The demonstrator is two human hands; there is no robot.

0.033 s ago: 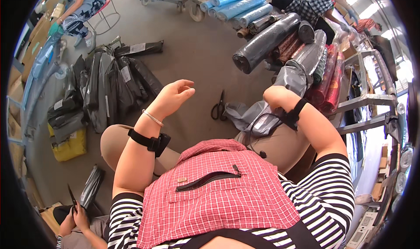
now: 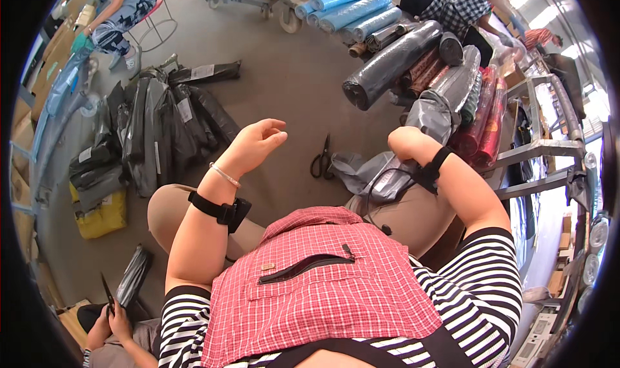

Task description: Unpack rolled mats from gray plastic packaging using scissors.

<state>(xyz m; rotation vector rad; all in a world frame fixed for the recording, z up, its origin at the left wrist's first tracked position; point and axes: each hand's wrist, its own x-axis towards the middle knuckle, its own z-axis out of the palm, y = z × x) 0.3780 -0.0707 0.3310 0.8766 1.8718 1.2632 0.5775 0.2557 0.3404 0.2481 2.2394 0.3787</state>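
My left hand [image 2: 259,143] is raised over the grey floor. Its fingers are loosely bent, the thumb stands apart, and nothing is in it. At the right, my right hand [image 2: 405,142] is bent down against grey plastic; its fingers are hidden beneath the hand. A crumpled grey plastic bag [image 2: 352,171] with a pale label lies below that hand, partly over my leg. Just beyond, more grey plastic [image 2: 429,115] covers the near end of a wrapped roll [image 2: 462,74]. Between my hands, black-handled scissors [image 2: 320,164] lie on the floor.
Dark packed parcels [image 2: 155,122] lie at the left, some on a yellow bag [image 2: 103,218]. Blue rolls [image 2: 355,11], a large black roll [image 2: 391,64] and red rolls [image 2: 494,119] are piled at the right by a metal frame [image 2: 539,151]. Other people sit nearby, one holding scissors [image 2: 108,294].
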